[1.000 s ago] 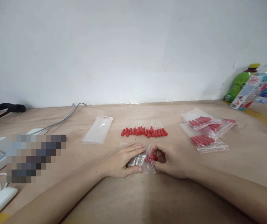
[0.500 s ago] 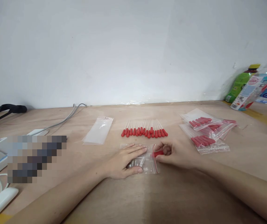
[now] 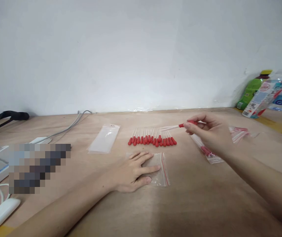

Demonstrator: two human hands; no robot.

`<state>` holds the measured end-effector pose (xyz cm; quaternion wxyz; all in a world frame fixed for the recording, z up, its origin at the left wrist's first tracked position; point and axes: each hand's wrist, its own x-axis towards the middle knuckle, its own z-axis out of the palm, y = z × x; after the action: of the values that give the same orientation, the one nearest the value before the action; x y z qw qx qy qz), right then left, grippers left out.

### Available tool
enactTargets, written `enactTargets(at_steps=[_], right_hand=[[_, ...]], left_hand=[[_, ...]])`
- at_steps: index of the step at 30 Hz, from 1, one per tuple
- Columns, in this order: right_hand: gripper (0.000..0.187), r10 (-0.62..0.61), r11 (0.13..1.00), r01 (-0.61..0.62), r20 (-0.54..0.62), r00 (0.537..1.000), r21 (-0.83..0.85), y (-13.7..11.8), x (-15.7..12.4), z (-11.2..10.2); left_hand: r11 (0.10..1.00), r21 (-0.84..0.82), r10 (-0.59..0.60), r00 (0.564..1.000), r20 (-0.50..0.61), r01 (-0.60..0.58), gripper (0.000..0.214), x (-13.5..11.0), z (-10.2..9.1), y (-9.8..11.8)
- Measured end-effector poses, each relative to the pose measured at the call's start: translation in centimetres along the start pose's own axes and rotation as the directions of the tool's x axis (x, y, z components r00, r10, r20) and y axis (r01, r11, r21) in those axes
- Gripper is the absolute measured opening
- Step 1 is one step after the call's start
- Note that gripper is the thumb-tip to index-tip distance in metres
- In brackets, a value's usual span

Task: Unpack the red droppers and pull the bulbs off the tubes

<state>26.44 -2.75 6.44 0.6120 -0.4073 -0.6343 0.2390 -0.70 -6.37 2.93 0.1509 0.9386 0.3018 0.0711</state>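
My left hand (image 3: 137, 172) lies flat with fingers spread on a clear zip-lock bag (image 3: 164, 177), whose red-striped opening faces right. Raised at the right, my right hand (image 3: 205, 130) pinches a dropper (image 3: 180, 126) by its red rubber bulb; the clear tube points left. Whether it is a single dropper or more I cannot tell. Beyond my left hand, a row of droppers (image 3: 153, 139) lies on the table, red bulbs toward me and clear tubes pointing away. Behind my right hand, bags of droppers (image 3: 208, 153) are partly hidden.
Flat clear bags (image 3: 104, 139) lie left of the row. A grey cable (image 3: 69, 123) and a white plug-like object (image 3: 1, 215) are at the left, beside a pixelated patch. Bottles (image 3: 250, 89) and a carton (image 3: 264, 98) stand at the back right against the wall.
My right hand has moved from the bag's opening up and to the right, carrying the dropper out. My left hand stays on the bag, its index finger now spread toward the opening.
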Motion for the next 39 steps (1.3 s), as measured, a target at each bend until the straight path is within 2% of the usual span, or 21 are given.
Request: enactTargets(at_steps=[1,2,3,4,6,8,9,10,12,14,15,16,18,19,20,21,23,25,27,33,39], right_hand=[[0.019,-0.075,0.997,0.074,-0.018,0.997,-0.038,0.1,-0.8,0.8],[0.015,-0.161,0.980,0.161,0.009,0.987,-0.114,0.2,-1.6,1.5],[0.011,-0.279,0.943,0.288,0.073,0.958,-0.168,0.4,-2.5,2.2],[0.010,-0.389,0.888,0.413,0.149,0.909,-0.200,0.6,-3.4,2.9],[0.015,-0.548,0.779,0.596,0.252,0.798,-0.193,1.1,-4.9,4.0],[0.019,-0.616,0.708,0.688,0.337,0.712,-0.159,1.7,-6.0,4.8],[0.021,-0.628,0.687,0.711,0.373,0.683,-0.146,2.0,-6.4,5.1],[0.021,-0.635,0.670,0.730,0.407,0.657,-0.133,2.3,-6.7,5.3],[0.021,-0.646,0.642,0.761,0.466,0.604,-0.097,2.7,-6.9,5.7],[0.021,-0.637,0.636,0.768,0.511,0.577,-0.075,2.8,-6.9,5.7],[0.023,-0.631,0.640,0.765,0.517,0.579,-0.075,2.8,-6.9,5.6],[0.025,-0.618,0.652,0.753,0.514,0.595,-0.088,2.7,-6.8,5.5],[0.026,-0.571,0.691,0.711,0.508,0.645,-0.126,2.5,-6.5,5.0],[0.024,-0.540,0.714,0.687,0.518,0.664,-0.135,2.4,-6.4,4.8],[0.021,-0.505,0.737,0.663,0.541,0.673,-0.136,2.4,-6.3,4.6],[0.018,-0.464,0.757,0.639,0.576,0.673,-0.137,2.5,-6.2,4.5],[0.016,-0.399,0.778,0.613,0.649,0.648,-0.133,2.6,-6.1,4.3],[0.017,-0.357,0.786,0.602,0.693,0.626,-0.140,2.8,-6.1,4.3],[0.019,-0.341,0.791,0.594,0.702,0.625,-0.144,2.8,-6.1,4.5],[0.020,-0.344,0.795,0.591,0.701,0.625,-0.136,2.8,-6.1,4.6],[0.020,-0.321,0.794,0.589,0.719,0.617,-0.151,2.8,-6.1,4.6]], left_hand=[[0.996,-0.075,-0.054,0.997,-0.049,0.050,0.041,0.2,0.2,0.1],[0.977,-0.187,-0.127,0.986,-0.106,0.105,0.039,0.5,0.4,0.2],[0.927,-0.342,-0.215,0.964,-0.156,0.152,0.039,0.8,0.6,0.3],[0.833,-0.524,-0.310,0.934,-0.177,0.177,0.040,1.2,0.7,0.4],[0.506,-0.845,-0.472,0.875,-0.106,0.171,0.041,2.1,0.9,0.5],[0.153,-0.979,-0.542,0.840,0.028,0.131,0.036,2.9,1.0,0.8],[0.031,-0.992,-0.556,0.827,0.082,0.119,0.031,3.1,1.1,0.9],[-0.050,-0.993,-0.571,0.812,0.120,0.111,0.025,3.3,1.2,1.1],[-0.130,-0.986,-0.611,0.775,0.160,0.100,0.015,3.5,1.3,1.4],[-0.115,-0.989,-0.652,0.744,0.148,0.095,0.010,3.7,1.1,1.3],[-0.064,-0.994,-0.665,0.738,0.113,0.094,0.011,3.9,0.8,1.0],[0.017,-0.994,-0.673,0.737,0.065,0.103,0.013,4.2,0.3,0.5],[0.234,-0.960,-0.682,0.729,-0.047,0.157,0.017,5.0,-1.2,-1.2],[0.340,-0.911,-0.703,0.706,-0.082,0.233,0.018,5.5,-2.0,-2.3],[0.412,-0.854,-0.745,0.656,-0.117,0.317,0.018,6.1,-2.9,-3.5],[0.428,-0.833,-0.775,0.617,-0.139,0.351,0.018,6.7,-3.6,-4.8],[0.432,-0.805,-0.809,0.569,-0.148,0.406,0.020,8.0,-4.6,-7.4],[0.411,-0.773,-0.834,0.541,-0.106,0.482,0.025,9.1,-5.0,-9.4],[0.389,-0.743,-0.844,0.534,-0.050,0.545,0.025,10.1,-4.8,-10.6],[0.393,-0.668,-0.834,0.551,0.029,0.632,0.025,11.2,-4.3,-11.4],[0.474,-0.575,-0.834,0.549,-0.051,0.667,0.045,10.1,-5.1,-11.0]])
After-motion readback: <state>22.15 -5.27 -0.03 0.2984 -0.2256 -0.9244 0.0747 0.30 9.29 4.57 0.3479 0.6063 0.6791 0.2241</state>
